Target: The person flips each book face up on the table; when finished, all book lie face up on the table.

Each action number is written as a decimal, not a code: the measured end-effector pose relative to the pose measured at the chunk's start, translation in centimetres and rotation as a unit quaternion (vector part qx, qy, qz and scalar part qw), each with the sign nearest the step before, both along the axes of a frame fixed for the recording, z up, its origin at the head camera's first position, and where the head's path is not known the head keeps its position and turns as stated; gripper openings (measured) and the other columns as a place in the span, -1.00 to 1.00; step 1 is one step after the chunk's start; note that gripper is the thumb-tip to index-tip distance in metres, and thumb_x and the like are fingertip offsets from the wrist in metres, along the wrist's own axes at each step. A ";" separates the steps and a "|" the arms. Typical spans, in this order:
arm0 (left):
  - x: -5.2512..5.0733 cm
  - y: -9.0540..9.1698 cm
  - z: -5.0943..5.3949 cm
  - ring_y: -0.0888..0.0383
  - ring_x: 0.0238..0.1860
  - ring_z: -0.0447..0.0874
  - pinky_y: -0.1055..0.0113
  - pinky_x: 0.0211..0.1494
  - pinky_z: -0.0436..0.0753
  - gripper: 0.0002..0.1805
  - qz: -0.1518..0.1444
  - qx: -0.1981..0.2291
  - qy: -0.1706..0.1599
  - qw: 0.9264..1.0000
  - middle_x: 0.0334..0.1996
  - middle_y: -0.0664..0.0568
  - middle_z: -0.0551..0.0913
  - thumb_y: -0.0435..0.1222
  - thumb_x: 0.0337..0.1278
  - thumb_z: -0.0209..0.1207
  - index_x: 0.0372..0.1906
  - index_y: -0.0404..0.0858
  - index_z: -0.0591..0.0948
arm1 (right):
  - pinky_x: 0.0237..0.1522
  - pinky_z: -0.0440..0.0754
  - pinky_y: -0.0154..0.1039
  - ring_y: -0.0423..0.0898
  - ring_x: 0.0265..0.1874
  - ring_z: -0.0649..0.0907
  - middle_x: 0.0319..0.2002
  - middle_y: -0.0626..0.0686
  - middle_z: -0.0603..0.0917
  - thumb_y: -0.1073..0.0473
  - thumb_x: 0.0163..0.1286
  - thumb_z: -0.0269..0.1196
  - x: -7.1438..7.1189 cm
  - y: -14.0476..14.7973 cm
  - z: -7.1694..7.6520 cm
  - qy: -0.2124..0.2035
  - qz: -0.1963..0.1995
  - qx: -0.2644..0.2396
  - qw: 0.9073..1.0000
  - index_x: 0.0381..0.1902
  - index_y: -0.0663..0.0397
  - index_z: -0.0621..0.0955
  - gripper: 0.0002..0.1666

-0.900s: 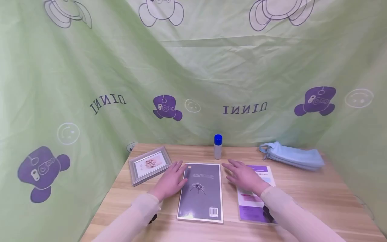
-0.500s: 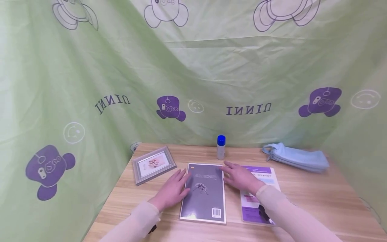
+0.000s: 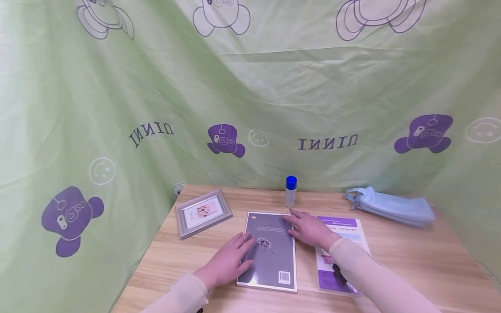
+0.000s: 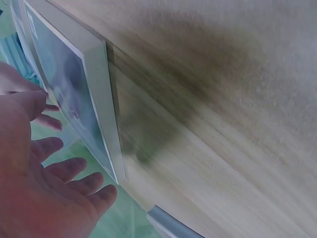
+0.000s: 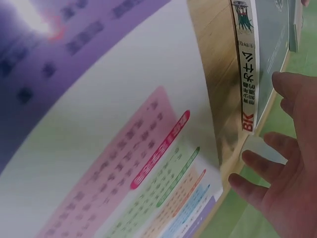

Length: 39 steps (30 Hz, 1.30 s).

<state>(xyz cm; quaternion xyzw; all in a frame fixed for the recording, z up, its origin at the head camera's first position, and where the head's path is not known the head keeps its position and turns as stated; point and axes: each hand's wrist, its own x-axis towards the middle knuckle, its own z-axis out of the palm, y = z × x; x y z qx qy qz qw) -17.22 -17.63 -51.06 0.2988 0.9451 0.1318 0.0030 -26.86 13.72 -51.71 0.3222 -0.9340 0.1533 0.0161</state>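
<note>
A grey book (image 3: 270, 256) with a spider picture lies on the table between both hands. The left hand (image 3: 227, 263) is at its left edge, fingers spread, fingertips over the cover. At the upper right edge is the right hand (image 3: 313, 229), its fingers extended over the cover's border. The left wrist view shows the left hand (image 4: 54, 183) beside the book (image 4: 74, 94), fingers slightly bent. In the right wrist view the right hand (image 5: 292, 153) is near the book's spine (image 5: 247, 69). Under the right forearm lies a purple and white book (image 3: 332, 278).
A picture frame (image 3: 203, 213) lies at the back left of the wooden table (image 3: 415, 261). A blue-capped bottle (image 3: 291, 192) stands at the back, and a light blue pouch (image 3: 391, 206) lies at the back right. Green patterned cloth (image 3: 250, 87) hangs behind.
The left hand has moved down along the grey book and further over its cover. The right hand has come in from the right to the book's upper right edge. The head view has shifted slightly.
</note>
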 end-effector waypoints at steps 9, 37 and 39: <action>0.9 0.5 -0.3 -0.28 0.52 0.25 -0.17 0.53 0.28 -0.27 -0.005 -0.007 -0.007 1.000 0.53 -0.29 0.30 -0.07 0.46 0.22 0.58 -0.26 0.33 | 0.23 0.55 0.33 0.44 0.26 0.55 0.43 0.39 0.43 0.02 0.47 0.35 -0.4 -0.3 -0.1 0.004 -0.002 0.003 1.000 0.47 0.02 0.52 -0.34; 3.0 0.2 -1.6 -0.26 0.49 0.32 -0.09 0.51 0.36 -0.29 -0.026 -0.033 0.032 0.999 0.53 -0.26 0.32 0.03 0.44 0.22 0.51 -0.26 0.44 | 0.23 0.53 0.35 0.48 0.25 0.53 0.44 0.44 0.39 0.05 0.48 0.35 -1.6 -1.5 -0.6 -0.007 0.003 0.010 1.000 0.45 0.02 0.55 -0.38; 3.0 0.2 -1.7 -0.25 0.50 0.31 -0.07 0.51 0.35 -0.30 -0.027 -0.038 0.036 0.998 0.53 -0.26 0.31 0.03 0.45 0.20 0.51 -0.25 0.44 | 0.24 0.53 0.35 0.48 0.26 0.53 0.44 0.44 0.39 0.05 0.47 0.35 -1.7 -1.6 -0.7 -0.007 0.001 0.012 1.000 0.44 0.01 0.55 -0.38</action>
